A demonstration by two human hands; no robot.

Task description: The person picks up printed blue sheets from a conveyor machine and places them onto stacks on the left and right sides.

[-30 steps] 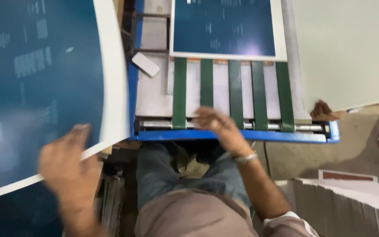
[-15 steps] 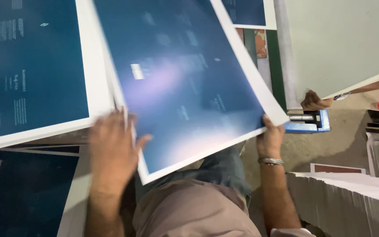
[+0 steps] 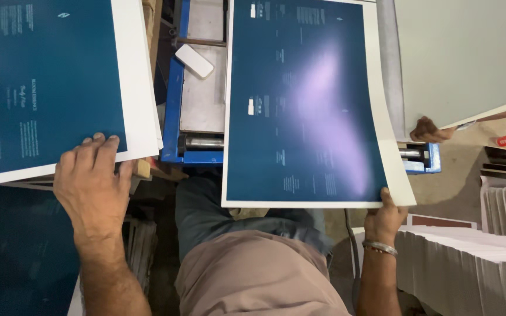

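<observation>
Over the blue machine frame point(image 3: 174, 105) lies a dark blue printed sheet point(image 3: 306, 99) with white margins, its near right corner pinched in the right hand point(image 3: 383, 219), fingers closed on the edge. Left of that frame, the left hand point(image 3: 92, 181) rests with fingers spread flat on a stack of like sheets point(image 3: 48, 88). Judging by this, a sheet is being laid onto the machine; squaring it seems needed next. Right of the frame, another person's hand point(image 3: 428, 130) shows.

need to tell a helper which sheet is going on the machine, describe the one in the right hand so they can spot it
Find the blue-framed machine at centre. The dark blue sheet lies over it, held at its near right corner by the right hand. Unlike the blue stack under the left hand, it carries a purple glare.
</observation>
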